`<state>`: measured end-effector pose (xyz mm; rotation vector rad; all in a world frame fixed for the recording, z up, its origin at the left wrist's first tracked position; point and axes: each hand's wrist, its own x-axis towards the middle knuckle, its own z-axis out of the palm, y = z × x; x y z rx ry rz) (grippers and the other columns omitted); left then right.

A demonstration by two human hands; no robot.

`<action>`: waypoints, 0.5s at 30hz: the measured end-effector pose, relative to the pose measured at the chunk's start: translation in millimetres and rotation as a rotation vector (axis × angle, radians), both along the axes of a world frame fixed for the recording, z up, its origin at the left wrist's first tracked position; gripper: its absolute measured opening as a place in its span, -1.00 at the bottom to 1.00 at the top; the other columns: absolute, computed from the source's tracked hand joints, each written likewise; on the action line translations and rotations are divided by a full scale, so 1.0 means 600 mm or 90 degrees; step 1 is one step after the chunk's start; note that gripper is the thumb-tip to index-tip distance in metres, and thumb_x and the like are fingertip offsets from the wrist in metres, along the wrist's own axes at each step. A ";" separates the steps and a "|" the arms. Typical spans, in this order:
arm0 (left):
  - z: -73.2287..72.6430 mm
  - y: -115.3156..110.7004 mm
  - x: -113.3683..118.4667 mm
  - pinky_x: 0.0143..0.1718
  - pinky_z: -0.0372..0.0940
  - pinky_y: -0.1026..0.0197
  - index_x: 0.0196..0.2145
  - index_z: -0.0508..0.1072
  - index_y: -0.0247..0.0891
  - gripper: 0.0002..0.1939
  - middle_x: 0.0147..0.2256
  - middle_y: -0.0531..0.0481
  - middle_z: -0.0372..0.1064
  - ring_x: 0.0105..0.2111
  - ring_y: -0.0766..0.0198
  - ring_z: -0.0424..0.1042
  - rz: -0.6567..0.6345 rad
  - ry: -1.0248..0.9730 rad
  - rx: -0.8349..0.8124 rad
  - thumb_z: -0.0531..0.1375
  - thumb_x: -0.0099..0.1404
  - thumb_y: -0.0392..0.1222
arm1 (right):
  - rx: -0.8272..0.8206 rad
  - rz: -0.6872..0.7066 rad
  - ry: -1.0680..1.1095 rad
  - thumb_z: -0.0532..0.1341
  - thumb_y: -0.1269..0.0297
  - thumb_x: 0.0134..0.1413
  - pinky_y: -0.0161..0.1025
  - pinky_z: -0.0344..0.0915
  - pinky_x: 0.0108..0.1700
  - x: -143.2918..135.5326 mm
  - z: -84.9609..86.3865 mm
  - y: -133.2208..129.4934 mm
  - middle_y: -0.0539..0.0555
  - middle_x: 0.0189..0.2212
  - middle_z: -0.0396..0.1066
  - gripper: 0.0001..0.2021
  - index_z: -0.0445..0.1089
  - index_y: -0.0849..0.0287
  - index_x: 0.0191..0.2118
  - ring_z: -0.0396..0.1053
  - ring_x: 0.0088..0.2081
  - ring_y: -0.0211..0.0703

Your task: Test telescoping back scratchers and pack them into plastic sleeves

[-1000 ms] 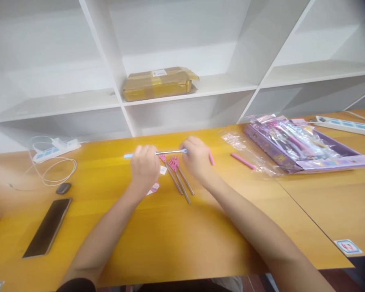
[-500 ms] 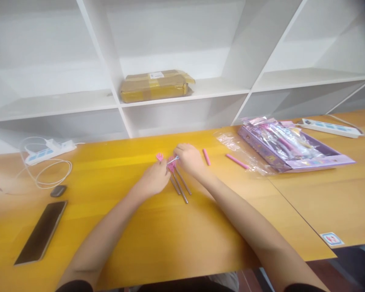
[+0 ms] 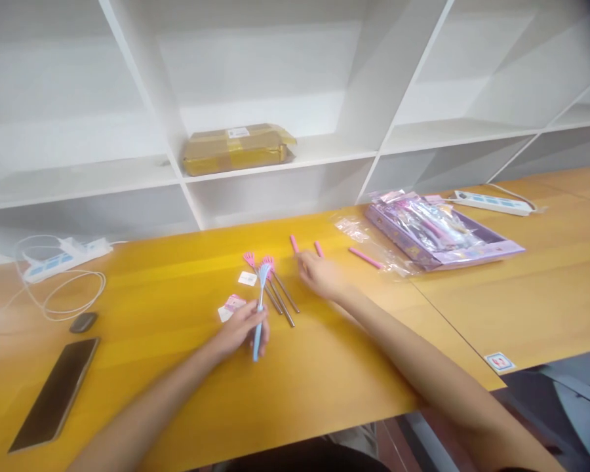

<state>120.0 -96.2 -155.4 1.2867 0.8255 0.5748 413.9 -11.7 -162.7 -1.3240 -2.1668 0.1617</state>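
- Since the last frame, the right hand [image 3: 319, 274] is sitting apart from the blue scratcher [image 3: 257, 339], and the left hand [image 3: 243, 326] is holding the scratcher closer to the front table edge, claw end pointing to the shelf.
- Left fingers are wrapping the light-blue handle. Metal shaft and blue claw are showing above them, claw overlapping the pink scratchers [image 3: 268, 263] in view.
- Right fingers are bunching narrow at the near end of the first pink tube [image 3: 294, 244]. Can't tell if they're gripping it.
- Second pink tube [image 3: 318, 249] is lying just past the right hand; third pink tube [image 3: 366, 258] is lying farther right, by the clear wrapping [image 3: 354, 229].
- Three pink scratchers are lying between the hands, metal shafts angling toward the front edge.
- White tag [image 3: 247, 278] and pink-and-white card [image 3: 233, 304] are lying left of the shafts. Print is showing too small to read.
- Purple box [image 3: 403, 237] is holding plastic-wrapped items at right; its front pattern isn't resolving into words.
- Parcel [image 3: 236, 155] is resting on the shelf [image 3: 334, 145], white label on top, unreadable.
- Table sticker [image 3: 499, 362] is showing a red mark in a blue border, no legible text.
- Phone [image 3: 54, 394] is lying dark at left; no brand showing.
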 end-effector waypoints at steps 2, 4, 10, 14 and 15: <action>-0.032 -0.025 -0.010 -0.70 0.14 0.35 -0.16 0.24 -0.15 -0.56 -0.52 0.12 0.44 -0.69 0.31 0.40 0.032 -0.007 -0.026 0.18 0.48 0.28 | -0.023 0.001 0.054 0.13 0.40 0.38 -0.14 0.42 -0.13 0.031 -0.026 -0.020 0.15 -0.07 0.59 -0.81 0.45 0.10 -0.01 0.56 -0.18 0.01; -0.050 -0.029 -0.019 -0.71 0.14 0.35 -0.14 0.27 -0.15 -0.56 -0.54 0.17 0.39 -0.72 0.36 0.30 0.059 -0.007 -0.018 0.22 0.45 0.28 | -0.029 -0.004 0.097 0.11 0.41 0.37 -0.16 0.43 -0.13 0.051 -0.035 -0.035 0.11 -0.18 0.60 -0.81 0.46 0.10 -0.10 0.56 -0.21 -0.02; -0.048 0.009 -0.018 -0.64 0.13 0.35 -0.19 0.33 -0.16 -0.60 -0.54 0.13 0.36 -0.67 0.38 0.27 0.092 -0.044 -0.036 0.25 0.44 0.23 | -0.020 0.021 0.094 0.10 0.44 0.34 -0.16 0.43 -0.07 0.051 -0.016 -0.038 0.10 -0.20 0.60 -0.77 0.50 0.11 -0.11 0.56 -0.19 -0.04; -0.041 0.010 -0.015 -0.60 0.15 0.34 -0.21 0.34 -0.19 -0.57 -0.53 0.11 0.38 -0.66 0.39 0.29 0.091 -0.067 -0.063 0.27 0.41 0.25 | -0.054 0.023 0.045 0.15 0.47 0.29 -0.19 0.42 -0.08 0.062 -0.016 -0.027 0.09 -0.16 0.63 -0.78 0.54 0.10 -0.15 0.58 -0.16 -0.04; -0.041 0.009 -0.015 -0.61 0.15 0.34 -0.21 0.35 -0.19 -0.56 -0.53 0.10 0.38 -0.66 0.39 0.29 0.085 -0.063 -0.064 0.27 0.41 0.26 | -0.056 0.010 0.046 0.15 0.48 0.28 -0.19 0.42 -0.08 0.069 -0.015 -0.024 0.08 -0.16 0.63 -0.77 0.55 0.10 -0.15 0.58 -0.16 -0.04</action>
